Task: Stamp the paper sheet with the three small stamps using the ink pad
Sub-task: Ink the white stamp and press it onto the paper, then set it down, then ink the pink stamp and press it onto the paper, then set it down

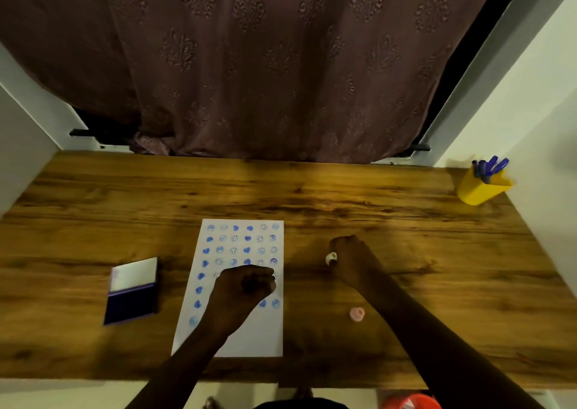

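Observation:
A white paper sheet (243,340) lies on the wooden table, covered with several rows of blue stamped hearts and faces. My left hand (243,287) rests on the sheet as a closed fist; whether it holds a stamp I cannot tell. To the right of the sheet, my right hand (349,259) is closed on a small white stamp (331,258) just above the table. A pink stamp (357,313) stands alone on the table nearer to me. The ink pad (131,302) lies open left of the sheet, its lid (134,274) raised at the far side.
A yellow cup (477,190) with several blue pens stands at the table's far right corner. A brown patterned curtain (265,65) hangs behind the table. White walls close in both sides. A red object (409,402) shows below the front edge.

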